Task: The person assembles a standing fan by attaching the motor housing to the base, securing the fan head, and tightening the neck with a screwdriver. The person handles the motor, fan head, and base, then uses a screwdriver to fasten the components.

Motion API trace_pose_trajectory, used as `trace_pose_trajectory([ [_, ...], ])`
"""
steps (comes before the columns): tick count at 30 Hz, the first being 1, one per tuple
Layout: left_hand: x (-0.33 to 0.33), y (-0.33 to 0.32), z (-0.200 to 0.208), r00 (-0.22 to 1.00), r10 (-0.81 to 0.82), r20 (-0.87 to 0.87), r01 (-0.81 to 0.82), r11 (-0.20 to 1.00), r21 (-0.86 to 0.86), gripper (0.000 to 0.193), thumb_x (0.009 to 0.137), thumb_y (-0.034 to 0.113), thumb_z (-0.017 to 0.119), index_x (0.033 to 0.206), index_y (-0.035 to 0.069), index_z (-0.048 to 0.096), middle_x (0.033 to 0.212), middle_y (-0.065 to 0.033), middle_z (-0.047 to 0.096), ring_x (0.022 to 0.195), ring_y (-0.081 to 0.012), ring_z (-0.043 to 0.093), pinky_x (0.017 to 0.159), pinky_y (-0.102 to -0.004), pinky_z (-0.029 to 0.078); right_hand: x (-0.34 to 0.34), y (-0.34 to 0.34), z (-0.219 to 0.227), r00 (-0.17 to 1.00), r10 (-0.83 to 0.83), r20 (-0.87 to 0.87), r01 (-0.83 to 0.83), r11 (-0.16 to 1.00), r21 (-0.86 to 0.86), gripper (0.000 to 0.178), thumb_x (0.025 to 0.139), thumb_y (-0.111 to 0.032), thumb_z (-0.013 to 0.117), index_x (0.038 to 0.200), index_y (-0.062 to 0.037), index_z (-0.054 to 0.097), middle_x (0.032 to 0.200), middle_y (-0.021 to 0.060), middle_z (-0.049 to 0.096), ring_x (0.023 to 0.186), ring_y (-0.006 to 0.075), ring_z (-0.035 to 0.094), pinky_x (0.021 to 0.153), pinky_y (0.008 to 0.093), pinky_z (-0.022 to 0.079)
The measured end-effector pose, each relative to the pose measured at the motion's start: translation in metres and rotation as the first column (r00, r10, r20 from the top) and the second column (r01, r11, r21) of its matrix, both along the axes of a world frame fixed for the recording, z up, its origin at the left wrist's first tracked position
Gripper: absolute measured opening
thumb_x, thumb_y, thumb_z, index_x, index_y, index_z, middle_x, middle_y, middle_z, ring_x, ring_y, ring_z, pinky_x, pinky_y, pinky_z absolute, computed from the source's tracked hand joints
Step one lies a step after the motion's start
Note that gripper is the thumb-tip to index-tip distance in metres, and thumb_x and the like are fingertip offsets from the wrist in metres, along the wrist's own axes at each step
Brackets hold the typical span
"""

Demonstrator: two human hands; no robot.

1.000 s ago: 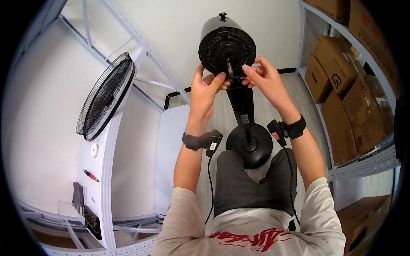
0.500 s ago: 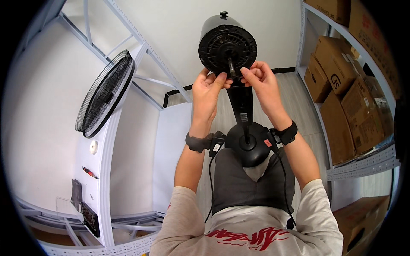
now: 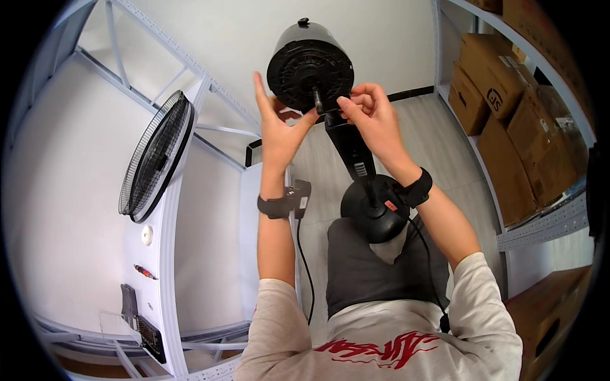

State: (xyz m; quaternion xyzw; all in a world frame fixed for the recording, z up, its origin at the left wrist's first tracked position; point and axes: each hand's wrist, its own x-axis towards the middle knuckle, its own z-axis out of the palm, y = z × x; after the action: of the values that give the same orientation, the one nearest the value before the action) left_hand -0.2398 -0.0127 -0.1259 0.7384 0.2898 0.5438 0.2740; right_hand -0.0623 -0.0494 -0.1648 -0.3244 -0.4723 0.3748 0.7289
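A black fan motor housing (image 3: pixel 295 66), with its metal shaft (image 3: pixel 318 98) pointing toward me, tops a black fan stand (image 3: pixel 349 146). The stand's round base (image 3: pixel 372 222) is down by my legs. My left hand (image 3: pixel 279 140) is open at the housing's left side, index finger raised and thumb reaching below the shaft. Its other fingers are partly hidden by the housing. At the lower right rim, my right hand (image 3: pixel 376 124) pinches thumb against fingers, close to the shaft. Whatever sits in that pinch is too small to make out.
On the white shelf (image 3: pixel 166 267) to my left are a round fan grille (image 3: pixel 152 159) with dark blades, a white disc-shaped piece (image 3: pixel 147 235), a red-and-black screwdriver (image 3: pixel 144 272) and a black tray (image 3: pixel 150 336). Cardboard boxes (image 3: pixel 508 152) fill the right rack.
My left hand has moved left from its pinch under the shaft, and its fingers have spread. The right hand keeps its pinch at the rim. The whole view has shifted somewhat.
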Motion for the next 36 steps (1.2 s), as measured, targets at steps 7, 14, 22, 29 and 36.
trace_pose_trajectory([
  [7,-0.001,0.019,0.061,0.962,-0.272,-0.014,0.270,0.945,0.186,0.075,0.097,0.036,0.064,0.159,0.009,0.030,0.162,-0.0165,0.029,0.143,-0.0285,0.040,0.118,-0.0390,0.030,-0.001,-0.003,0.000,1.000,-0.020,0.007,0.020,1.000,-0.006,0.037,0.093,-0.021,0.075,0.111,0.0011,0.052,0.091,0.0059,0.068,0.079,0.0078,0.062,0.073,0.0244,0.052],
  [14,0.002,0.027,0.077,0.962,-0.126,-0.243,0.176,0.965,0.193,0.044,0.107,0.031,0.050,0.142,0.004,0.053,0.146,-0.0102,0.054,0.136,-0.0233,0.049,0.115,-0.0351,0.035,0.001,-0.013,0.003,0.991,-0.005,0.134,0.026,0.988,-0.154,0.036,0.098,-0.035,0.068,0.096,0.0008,0.059,0.075,0.0058,0.067,0.067,0.0100,0.062,0.065,0.0260,0.051],
  [22,0.017,0.024,0.069,0.968,0.023,-0.248,0.076,0.921,0.381,0.036,0.106,0.025,0.053,0.136,0.005,0.057,0.142,-0.0113,0.057,0.134,-0.0244,0.051,0.114,-0.0357,0.036,-0.001,-0.007,-0.007,0.964,-0.068,0.258,0.078,0.997,-0.028,0.043,0.101,-0.036,0.062,0.078,0.0005,0.055,0.066,0.0088,0.063,0.065,0.0150,0.065,0.058,0.0311,0.046],
  [29,0.019,0.024,0.067,0.977,0.015,-0.214,0.060,0.939,0.338,0.036,0.105,0.025,0.054,0.135,0.005,0.057,0.142,-0.0120,0.056,0.133,-0.0252,0.051,0.113,-0.0362,0.037,0.003,0.000,-0.012,0.961,-0.079,0.264,0.044,0.990,0.135,0.039,0.101,-0.030,0.062,0.079,0.0001,0.054,0.064,0.0083,0.061,0.062,0.0143,0.062,0.057,0.0299,0.045],
  [36,0.014,0.027,0.067,0.972,0.002,-0.236,0.082,0.935,0.345,0.036,0.105,0.024,0.055,0.136,0.005,0.056,0.142,-0.0119,0.056,0.133,-0.0249,0.051,0.113,-0.0367,0.037,0.015,0.006,-0.016,0.953,0.015,0.303,-0.050,0.993,0.106,0.030,0.099,-0.023,0.065,0.081,-0.0014,0.057,0.066,0.0017,0.062,0.061,0.0067,0.054,0.056,0.0246,0.042],
])
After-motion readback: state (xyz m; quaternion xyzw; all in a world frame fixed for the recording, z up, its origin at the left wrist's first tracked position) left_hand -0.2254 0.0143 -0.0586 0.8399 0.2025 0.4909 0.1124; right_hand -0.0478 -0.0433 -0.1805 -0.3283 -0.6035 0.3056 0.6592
